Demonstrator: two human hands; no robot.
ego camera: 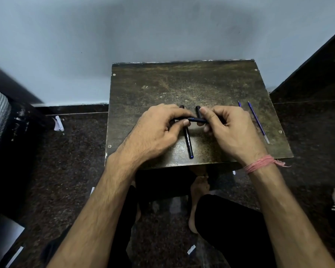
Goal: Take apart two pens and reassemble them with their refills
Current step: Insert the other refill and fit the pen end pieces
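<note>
Both my hands hold one dark pen barrel level above the small wooden table. My left hand pinches its left end and my right hand pinches its right end. A second black pen barrel with white lettering lies on the table beneath my hands, pointing toward me. A short dark pen piece, perhaps a cap, stands out just behind my right fingers. Two blue refills lie at the table's right side: one in full view, the other mostly hidden by my right hand.
The table's back edge is against a pale wall. A dark cabinet is on the right and a bed edge on the left. Paper scraps lie on the dark speckled floor. My legs are under the table's near edge.
</note>
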